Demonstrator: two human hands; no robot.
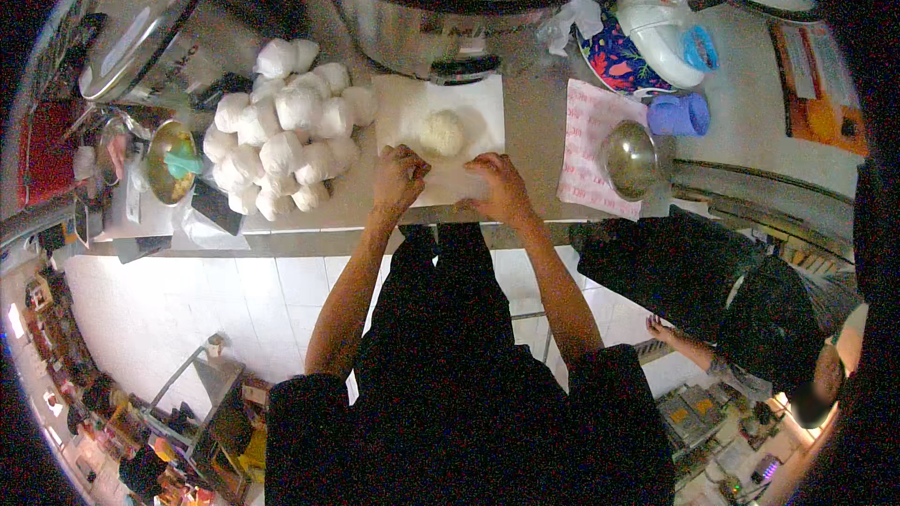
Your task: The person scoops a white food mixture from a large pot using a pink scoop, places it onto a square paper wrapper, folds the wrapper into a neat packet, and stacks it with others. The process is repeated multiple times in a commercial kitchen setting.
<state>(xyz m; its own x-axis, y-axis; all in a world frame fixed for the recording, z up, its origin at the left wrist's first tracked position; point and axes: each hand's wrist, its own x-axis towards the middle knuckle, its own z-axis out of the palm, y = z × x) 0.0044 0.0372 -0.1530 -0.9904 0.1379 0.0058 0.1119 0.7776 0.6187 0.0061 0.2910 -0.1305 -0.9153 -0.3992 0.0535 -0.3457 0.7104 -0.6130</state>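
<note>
A rounded mound of pale food, apparently rice [443, 133], sits on a white paper sheet [481, 98] at the counter's middle. At the sheet's near left part is my left hand [401, 179], fingers curled in a pinch on the paper. My right hand [498, 186] is at the near right part, with whitish paper between its thumb and fingers. To the left stands a heap of white wrapped bundles [281, 130]. Beyond the sheet is a large metal pot [422, 31] with pale, rice-like food inside. The paper's near edge is partly hidden by my hands.
At right, a metal bowl [631, 160] rests on printed paper [580, 147], near a purple cup [678, 114]. Another metal bowl [171, 179] holds food and a turquoise item at left. A large lid [140, 28] leans there. A co-worker's hand [657, 329] shows at lower right.
</note>
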